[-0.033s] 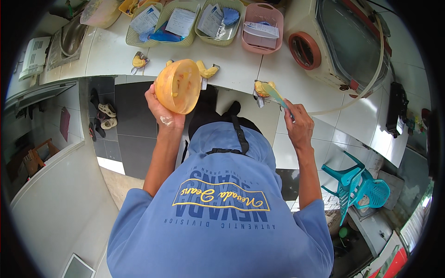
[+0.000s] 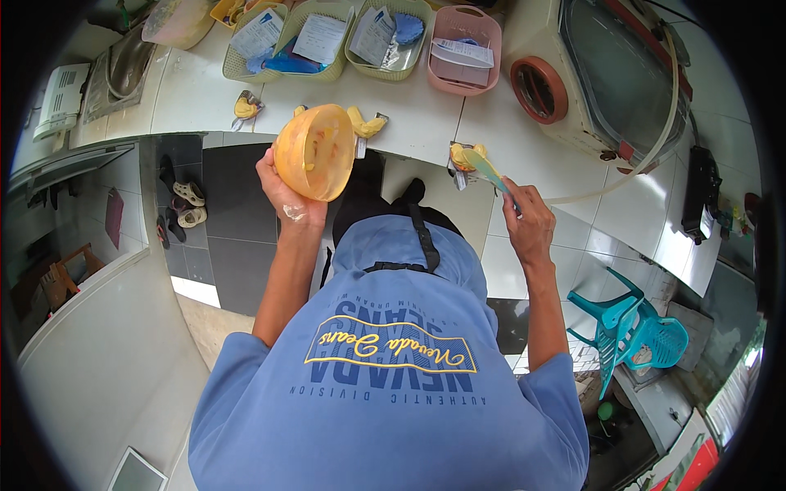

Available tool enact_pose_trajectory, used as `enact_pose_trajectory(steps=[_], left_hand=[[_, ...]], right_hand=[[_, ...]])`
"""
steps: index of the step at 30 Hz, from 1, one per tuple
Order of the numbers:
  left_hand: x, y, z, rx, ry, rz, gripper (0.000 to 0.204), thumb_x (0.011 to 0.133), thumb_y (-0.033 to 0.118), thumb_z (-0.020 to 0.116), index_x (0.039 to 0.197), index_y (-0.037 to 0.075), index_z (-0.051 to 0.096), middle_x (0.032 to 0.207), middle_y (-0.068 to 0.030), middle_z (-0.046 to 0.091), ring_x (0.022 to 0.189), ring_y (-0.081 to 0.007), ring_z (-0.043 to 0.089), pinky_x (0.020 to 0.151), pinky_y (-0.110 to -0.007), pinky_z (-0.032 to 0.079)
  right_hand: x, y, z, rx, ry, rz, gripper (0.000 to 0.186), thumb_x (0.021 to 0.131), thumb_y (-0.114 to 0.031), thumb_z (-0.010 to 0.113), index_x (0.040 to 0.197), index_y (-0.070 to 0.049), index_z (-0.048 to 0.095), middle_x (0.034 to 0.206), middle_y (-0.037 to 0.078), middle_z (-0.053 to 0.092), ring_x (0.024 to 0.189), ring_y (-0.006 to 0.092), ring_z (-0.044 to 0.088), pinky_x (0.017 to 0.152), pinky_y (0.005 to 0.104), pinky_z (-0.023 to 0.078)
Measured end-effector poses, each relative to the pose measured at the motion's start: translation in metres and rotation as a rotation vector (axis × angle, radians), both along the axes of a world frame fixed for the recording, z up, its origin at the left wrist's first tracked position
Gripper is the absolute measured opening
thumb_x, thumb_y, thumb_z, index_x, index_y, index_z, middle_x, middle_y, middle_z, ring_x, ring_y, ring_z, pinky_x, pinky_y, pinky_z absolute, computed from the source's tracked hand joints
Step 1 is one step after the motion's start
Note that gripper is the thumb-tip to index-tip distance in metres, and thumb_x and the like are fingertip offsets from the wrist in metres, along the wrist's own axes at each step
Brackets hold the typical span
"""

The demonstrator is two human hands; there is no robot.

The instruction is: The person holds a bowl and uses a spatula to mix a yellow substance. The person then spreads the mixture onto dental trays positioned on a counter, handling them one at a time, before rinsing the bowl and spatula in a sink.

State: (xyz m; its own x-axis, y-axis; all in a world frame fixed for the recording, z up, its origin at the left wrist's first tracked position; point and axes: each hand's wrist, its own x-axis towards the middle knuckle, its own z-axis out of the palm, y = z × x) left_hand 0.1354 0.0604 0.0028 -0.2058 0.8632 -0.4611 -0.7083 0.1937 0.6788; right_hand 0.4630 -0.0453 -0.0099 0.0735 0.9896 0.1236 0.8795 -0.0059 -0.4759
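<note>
My left hand (image 2: 285, 195) grips a yellow-orange mixing bowl (image 2: 295, 151), tilted so its opening faces right; yellow smears line its inside. A whitish smudge marks my left wrist. In my right hand (image 2: 530, 217) is a spatula with a pale green blade (image 2: 489, 170). The blade's tip touches a lump of yellow paste (image 2: 460, 157) at the counter's front edge; what lies under the paste is mostly hidden. Just behind the bowl sits another yellow lump (image 2: 366, 124), partly covered by it. Farther left, a third yellow lump (image 2: 246, 106) rests on a small greyish piece.
Along the back of the white counter (image 2: 188, 90) stand green baskets (image 2: 393, 74) and a pink basket (image 2: 463, 84) holding papers and blue pieces. At right is a large cream box-like machine (image 2: 524, 41) with a round port and a hose (image 2: 630, 182). Teal plastic chairs (image 2: 626, 323) stand lower right.
</note>
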Motion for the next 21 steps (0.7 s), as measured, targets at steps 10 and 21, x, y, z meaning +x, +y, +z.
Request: enact_pose_trajectory(steps=[10, 21], left_hand=[[0.000, 0.001, 0.004, -0.008, -0.017, 0.014, 0.042, 0.092, 0.035, 0.037, 0.114, 0.007, 0.058, 0.113, -0.0066, 0.063, 0.105, -0.0226, 0.061, 0.091, -0.040, 0.051], [-0.002, 0.001, 0.001, -0.029, -0.027, 0.006, 0.043, 0.093, 0.035, 0.036, 0.115, 0.007, 0.058, 0.114, -0.0073, 0.062, 0.106, -0.0234, 0.060, 0.093, -0.041, 0.050]], right_hand=[[-0.006, 0.015, -0.003, -0.028, -0.037, 0.027, 0.028, 0.083, -0.007, 0.066, 0.111, -0.012, 0.069, 0.080, 0.003, 0.061, 0.060, 0.0170, 0.060, 0.055, 0.0305, 0.048], [-0.005, 0.009, 0.005, -0.056, -0.022, 0.008, 0.028, 0.084, -0.007, 0.065, 0.111, -0.012, 0.069, 0.080, 0.004, 0.061, 0.061, 0.0184, 0.060, 0.055, 0.0308, 0.049]])
